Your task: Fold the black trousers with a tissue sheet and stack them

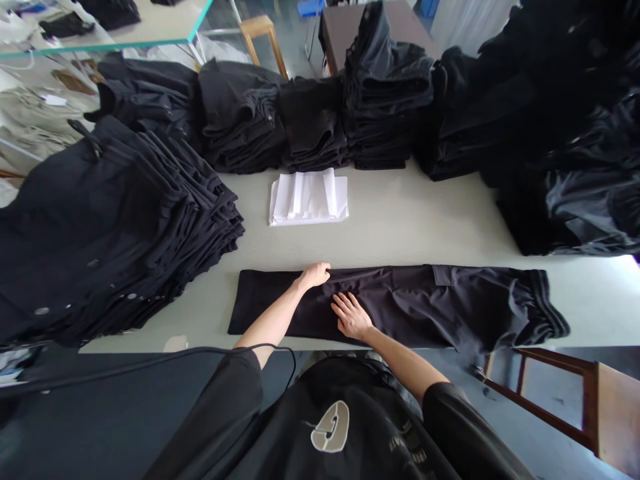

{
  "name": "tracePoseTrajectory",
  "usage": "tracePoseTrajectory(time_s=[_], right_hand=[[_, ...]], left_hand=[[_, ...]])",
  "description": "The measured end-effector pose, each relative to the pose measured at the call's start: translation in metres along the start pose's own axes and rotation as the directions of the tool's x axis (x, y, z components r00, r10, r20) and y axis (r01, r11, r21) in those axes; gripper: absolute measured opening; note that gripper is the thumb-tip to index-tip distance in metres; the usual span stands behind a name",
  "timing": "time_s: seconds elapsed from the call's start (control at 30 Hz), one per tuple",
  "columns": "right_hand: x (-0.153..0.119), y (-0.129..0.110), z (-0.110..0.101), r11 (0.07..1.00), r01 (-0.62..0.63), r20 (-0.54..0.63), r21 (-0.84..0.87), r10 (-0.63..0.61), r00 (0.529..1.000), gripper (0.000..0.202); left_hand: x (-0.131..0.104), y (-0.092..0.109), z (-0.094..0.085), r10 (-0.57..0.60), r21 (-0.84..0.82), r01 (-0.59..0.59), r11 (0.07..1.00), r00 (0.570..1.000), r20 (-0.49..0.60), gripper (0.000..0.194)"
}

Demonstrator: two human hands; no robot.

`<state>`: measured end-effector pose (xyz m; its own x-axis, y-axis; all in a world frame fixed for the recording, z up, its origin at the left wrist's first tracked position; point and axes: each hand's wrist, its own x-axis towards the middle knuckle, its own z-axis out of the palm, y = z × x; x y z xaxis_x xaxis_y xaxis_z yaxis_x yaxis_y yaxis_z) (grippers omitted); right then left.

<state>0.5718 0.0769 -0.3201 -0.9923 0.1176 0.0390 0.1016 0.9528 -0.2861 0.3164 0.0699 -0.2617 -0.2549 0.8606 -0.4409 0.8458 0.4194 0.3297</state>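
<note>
A pair of black trousers (415,300) lies lengthwise along the front of the table, with its gathered waistband at the right and the leg ends at the left. My left hand (315,275) is closed at the upper edge of the trousers, its fingers pinching the cloth. Just right of it and nearer to me, my right hand (351,317) lies flat on the fabric with its fingers spread. A pocket flap shows on the trousers' upper edge, right of both hands.
White papers (309,197) lie on the grey-green table (425,220) beyond the trousers. Dark garments are piled at the left (125,220), along the back (313,123) and at the right (595,193). A black cable (200,350) crosses near my left arm. A wooden stool (595,400) stands front right.
</note>
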Motion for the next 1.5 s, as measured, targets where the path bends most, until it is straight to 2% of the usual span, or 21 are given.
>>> tracePoseTrajectory(time_s=[0.13, 0.27, 0.3, 0.37, 0.43, 0.53, 0.6, 0.77, 0.9, 1.1, 1.17, 1.23, 1.37, 1.43, 1.5], right_hand=[[0.002, -0.002, 0.002, 0.977, -0.21, -0.045, -0.034, 0.208, 0.977, 0.064], [0.003, -0.002, 0.004, 0.979, -0.2, -0.046, -0.043, 0.198, 0.979, 0.062], [0.003, -0.002, 0.005, 0.981, -0.189, -0.042, -0.041, 0.187, 0.981, 0.062], [0.003, -0.001, 0.005, 0.983, -0.179, -0.037, -0.035, 0.178, 0.983, 0.063], [0.002, 0.0, 0.003, 0.986, -0.165, -0.039, -0.027, 0.164, 0.986, 0.062], [-0.006, 0.008, -0.002, 0.988, -0.155, -0.062, -0.023, 0.153, 0.986, 0.061], [-0.015, 0.016, -0.007, 0.987, -0.156, -0.073, -0.033, 0.153, 0.985, 0.059], [-0.036, 0.034, -0.01, 0.988, -0.144, -0.084, -0.063, 0.138, 0.987, 0.055], [-0.04, 0.036, -0.008, 0.986, -0.155, -0.091, -0.061, 0.149, 0.985, 0.059], [-0.04, 0.037, -0.007, 0.99, -0.119, -0.087, -0.078, 0.112, 0.99, 0.059], [-0.04, 0.037, -0.008, 0.991, -0.112, -0.091, -0.077, 0.105, 0.99, 0.058], [-0.041, 0.037, -0.008, 0.99, -0.12, -0.096, -0.073, 0.113, 0.989, 0.057], [-0.043, 0.033, -0.009, 0.985, -0.162, -0.094, -0.061, 0.156, 0.983, 0.052], [-0.045, 0.031, -0.009, 0.982, -0.181, -0.057, -0.057, 0.178, 0.982, 0.046], [-0.05, 0.029, -0.008, 0.982, -0.18, -0.002, -0.051, 0.18, 0.984, 0.037]], left_hand=[[-0.002, 0.016, 0.003, 0.055, 0.047, -0.055, 0.997, 0.998, -0.009, 0.049], [-0.008, 0.03, 0.002, 0.132, 0.081, -0.119, 0.99, 0.973, -0.188, 0.033], [-0.011, 0.031, 0.003, 0.15, 0.054, -0.142, 0.988, 0.969, -0.197, 0.032], [-0.017, 0.031, 0.005, 0.145, -0.003, -0.146, 0.989, 0.984, -0.103, 0.036], [-0.021, 0.028, 0.007, 0.087, -0.014, -0.086, 0.996, 0.996, 0.037, 0.038], [-0.025, 0.022, 0.008, 0.041, -0.013, -0.04, 0.999, 0.992, 0.117, 0.028], [-0.025, 0.018, 0.005, 0.059, -0.047, -0.053, 0.997, 0.99, 0.129, 0.03], [-0.025, 0.01, -0.004, 0.077, -0.136, -0.054, 0.989, 0.983, 0.168, 0.052], [-0.024, 0.005, -0.007, 0.049, -0.154, -0.024, 0.988, 0.986, 0.162, 0.053], [-0.036, 0.004, -0.016, 0.007, -0.138, 0.002, 0.99, 0.998, 0.069, 0.046], [-0.046, 0.009, -0.018, 0.049, -0.136, -0.044, 0.99, 0.998, 0.039, 0.043], [-0.062, 0.018, -0.015, 0.151, -0.104, -0.148, 0.984, 0.988, 0.023, 0.036], [-0.097, 0.041, 0.003, 0.38, -0.016, -0.381, 0.924, 0.917, 0.119, 0.022], [-0.107, 0.049, 0.014, 0.399, -0.054, -0.397, 0.916, 0.89, 0.221, 0.014], [-0.108, 0.053, 0.023, 0.359, -0.151, -0.327, 0.933, 0.879, 0.314, 0.014]])
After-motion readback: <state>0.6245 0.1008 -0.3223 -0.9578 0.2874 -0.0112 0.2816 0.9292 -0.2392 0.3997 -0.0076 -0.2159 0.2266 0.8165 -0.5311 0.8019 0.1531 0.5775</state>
